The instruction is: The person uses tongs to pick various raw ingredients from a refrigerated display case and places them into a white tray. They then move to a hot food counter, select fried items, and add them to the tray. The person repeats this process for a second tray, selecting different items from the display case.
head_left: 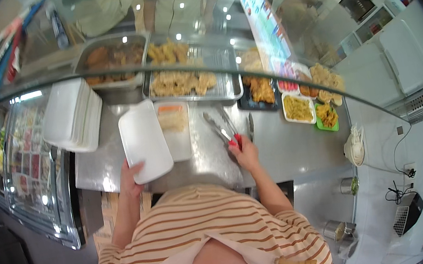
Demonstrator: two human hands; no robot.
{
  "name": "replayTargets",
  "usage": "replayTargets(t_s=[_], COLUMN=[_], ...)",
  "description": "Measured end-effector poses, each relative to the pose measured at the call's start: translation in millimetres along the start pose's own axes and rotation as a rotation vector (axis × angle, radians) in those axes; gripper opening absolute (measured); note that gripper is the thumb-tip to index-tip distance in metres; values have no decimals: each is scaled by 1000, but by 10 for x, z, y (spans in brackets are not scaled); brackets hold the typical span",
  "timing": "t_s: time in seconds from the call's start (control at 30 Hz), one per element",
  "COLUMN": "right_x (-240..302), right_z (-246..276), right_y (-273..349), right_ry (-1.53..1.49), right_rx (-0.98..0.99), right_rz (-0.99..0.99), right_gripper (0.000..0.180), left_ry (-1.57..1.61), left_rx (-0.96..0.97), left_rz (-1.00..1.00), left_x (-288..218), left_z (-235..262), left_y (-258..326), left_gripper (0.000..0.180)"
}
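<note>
My left hand (132, 177) grips the near-left edge of a white rectangular tray (144, 138), which is tilted above the steel counter. Red-handled metal tongs (216, 125) are in my right hand (247, 154), their arms spread and pointing away from me, nothing between the tips. Partly behind the held tray, another white tray (183, 147) lies on the counter with orange and pale food in it. A stack of white trays (71, 115) stands to the left of my left hand. Just right of the tongs lies a thin dark utensil (251, 125).
Along the back sit a metal pan of fried pieces (178, 83) and a pan of brown food (111, 57), under a glass shield (289, 76). Small trays, one with yellow food (298, 108), stand right. A glass display case (29, 166) is at left.
</note>
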State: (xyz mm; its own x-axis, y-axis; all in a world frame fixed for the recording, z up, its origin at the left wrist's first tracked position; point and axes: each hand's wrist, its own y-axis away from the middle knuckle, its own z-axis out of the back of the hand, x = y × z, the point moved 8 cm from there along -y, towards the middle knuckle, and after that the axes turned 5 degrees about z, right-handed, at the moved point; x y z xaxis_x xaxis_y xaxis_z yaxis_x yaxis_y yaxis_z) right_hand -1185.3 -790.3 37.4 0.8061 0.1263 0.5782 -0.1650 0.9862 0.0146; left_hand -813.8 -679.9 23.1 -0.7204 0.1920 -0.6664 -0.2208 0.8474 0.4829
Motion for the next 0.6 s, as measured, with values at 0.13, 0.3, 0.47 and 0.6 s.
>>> replayTargets(t_s=[0.13, 0.3, 0.47, 0.6], right_x=[133, 51, 106, 103], right_z=[43, -5, -18, -40], right_y=[54, 165, 111, 65], right_ry=[24, 27, 3, 69], right_rx=[-59, 37, 45, 33], right_rz=[84, 12, 8, 53], right_gripper=[44, 46, 48, 49], left_ry=[214, 107, 130, 155], left_rx=[11, 116, 151, -5], left_rz=[123, 48, 23, 82], left_x=[21, -14, -33, -62], left_z=[60, 22, 124, 68], left_y=[6, 89, 89, 100], left_gripper=[53, 54, 57, 51])
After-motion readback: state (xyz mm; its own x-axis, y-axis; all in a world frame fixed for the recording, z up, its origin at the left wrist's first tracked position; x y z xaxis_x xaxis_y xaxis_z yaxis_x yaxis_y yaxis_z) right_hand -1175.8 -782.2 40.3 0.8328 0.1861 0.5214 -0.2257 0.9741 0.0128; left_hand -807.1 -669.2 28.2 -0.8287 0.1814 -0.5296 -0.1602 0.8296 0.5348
